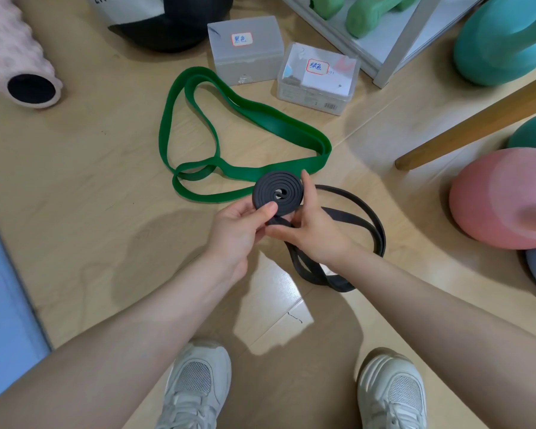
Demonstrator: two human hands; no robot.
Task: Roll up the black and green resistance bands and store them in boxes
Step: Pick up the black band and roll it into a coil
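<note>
A black resistance band (277, 193) is partly wound into a flat coil above the floor; its loose tail loops down to the right and lies on the wood. My left hand (240, 229) pinches the coil's near edge between thumb and fingers. My right hand (311, 224) grips the coil's right side and the strap leaving it, with one finger up along the rim. The green resistance band (245, 119) lies unrolled in loops on the floor beyond. Two closed translucent boxes stand behind it: the left box (245, 51) and the right box (317, 77), each with a small label.
A pink foam roller (16, 54) lies far left, a black ball (177, 20) behind. Green dumbbells (369, 13) sit on a white rack. Teal (505, 38) and pink (502, 199) weights crowd the right beside a wooden leg (477, 119). A blue mat (3, 305) borders the left; my shoes are below.
</note>
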